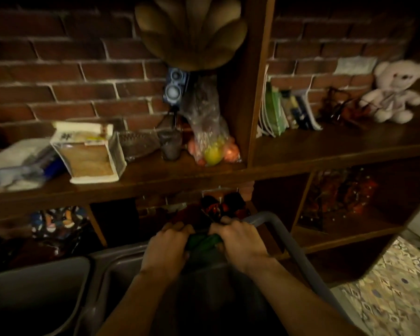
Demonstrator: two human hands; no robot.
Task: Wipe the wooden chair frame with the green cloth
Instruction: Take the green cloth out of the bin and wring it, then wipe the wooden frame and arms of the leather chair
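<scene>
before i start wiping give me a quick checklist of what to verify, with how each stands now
1. Green cloth in hand: ok, bunched between both hands.
2. Left hand grip: ok, fingers closed on the cloth's left end.
3. Right hand grip: ok, closed on its right end.
4. Cloth spread flat for wiping: not ok, it is wadded up.
5. Wooden chair frame located: cannot tell; only a grey curved bar and a dark wooden shelf unit show near the hands.
6. Cloth wet or dry: cannot tell, the picture is too dim.
</scene>
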